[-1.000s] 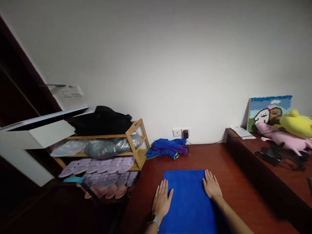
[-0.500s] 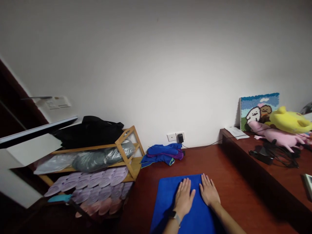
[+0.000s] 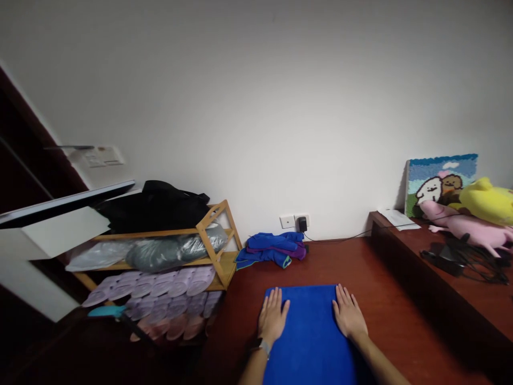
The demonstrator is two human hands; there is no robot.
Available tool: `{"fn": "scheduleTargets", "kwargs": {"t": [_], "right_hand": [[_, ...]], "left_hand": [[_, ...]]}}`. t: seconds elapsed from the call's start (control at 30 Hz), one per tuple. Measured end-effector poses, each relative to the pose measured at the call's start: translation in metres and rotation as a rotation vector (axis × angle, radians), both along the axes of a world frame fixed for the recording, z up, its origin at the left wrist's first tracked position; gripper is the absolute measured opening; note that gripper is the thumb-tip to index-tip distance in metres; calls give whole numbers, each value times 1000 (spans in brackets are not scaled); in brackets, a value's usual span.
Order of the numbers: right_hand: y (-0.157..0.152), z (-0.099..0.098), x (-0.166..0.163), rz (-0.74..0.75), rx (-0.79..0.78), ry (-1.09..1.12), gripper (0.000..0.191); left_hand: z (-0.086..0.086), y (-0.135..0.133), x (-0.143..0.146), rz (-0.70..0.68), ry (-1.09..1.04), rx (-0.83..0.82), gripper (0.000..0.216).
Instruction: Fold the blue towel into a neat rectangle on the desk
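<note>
A blue cloth (image 3: 310,334) lies spread flat on the reddish-brown wooden table (image 3: 395,321), its far edge straight. My left hand (image 3: 273,316) rests palm down along the cloth's left edge near the far left corner, fingers extended and a watch on the wrist. On the opposite edge, by the far right corner, my right hand (image 3: 350,313) lies flat with fingers stretched out. Neither hand grips anything. The near end of the cloth runs out of the bottom of the view.
Crumpled blue and purple cloths (image 3: 274,248) lie by the wall beneath a plugged-in black charger (image 3: 302,224). A wooden rack (image 3: 218,240) with slippers (image 3: 184,280) and bags stands left. On a raised surface at right are plush toys (image 3: 468,222), cables (image 3: 471,262) and a picture (image 3: 441,182).
My left hand has moved left, from the cloth's middle to its left edge. My right hand stays at the right edge. The view has shifted slightly.
</note>
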State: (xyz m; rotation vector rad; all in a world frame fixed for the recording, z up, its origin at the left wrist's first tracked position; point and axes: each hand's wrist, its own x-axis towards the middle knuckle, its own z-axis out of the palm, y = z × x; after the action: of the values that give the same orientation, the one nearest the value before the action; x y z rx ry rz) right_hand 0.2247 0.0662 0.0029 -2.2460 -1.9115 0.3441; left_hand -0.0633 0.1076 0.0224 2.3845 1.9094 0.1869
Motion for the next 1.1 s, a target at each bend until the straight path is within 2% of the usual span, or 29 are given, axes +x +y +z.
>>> {"fn": "scheduleTargets", "kwargs": {"t": [0.07, 0.13, 0.27, 0.37, 0.47, 0.57, 0.67, 0.77, 0.87, 1.0, 1.1], "right_hand": [[-1, 2, -1, 0, -9, -10, 71], [-2, 3, -1, -1, -13, -17, 71], [-3, 5, -2, -1, -9, -23, 71], [-3, 5, -1, 2, -12, -19, 71], [-2, 5, -1, 5, -12, -15, 71], [-1, 4, 0, 7, -2, -11, 71], [0, 0, 1, 14, 12, -11, 71], [1, -4, 2, 18, 8, -21, 70], [1, -6, 3, 16, 7, -36, 71], [1, -5, 3, 10, 4, -27, 71], [0, -4, 2, 5, -10, -24, 71]], "left_hand": [[-1, 1, -26, 39, 13, 10, 76], [-4, 1, -38, 49, 7, 17, 76], [-8, -1, -42, 43, 0, 30, 77], [-5, -2, -36, 36, 6, 110, 74], [1, -4, -11, -32, -46, 200, 69], [3, -10, 41, -235, -120, 168, 65], [-7, -15, 96, -385, -169, 131, 61], [-21, -15, 120, -370, -168, 101, 60], [-26, -8, 95, -254, -121, 81, 62], [-17, 4, 18, -22, -41, 51, 69], [-15, 8, -31, 52, -9, 58, 69]]}}
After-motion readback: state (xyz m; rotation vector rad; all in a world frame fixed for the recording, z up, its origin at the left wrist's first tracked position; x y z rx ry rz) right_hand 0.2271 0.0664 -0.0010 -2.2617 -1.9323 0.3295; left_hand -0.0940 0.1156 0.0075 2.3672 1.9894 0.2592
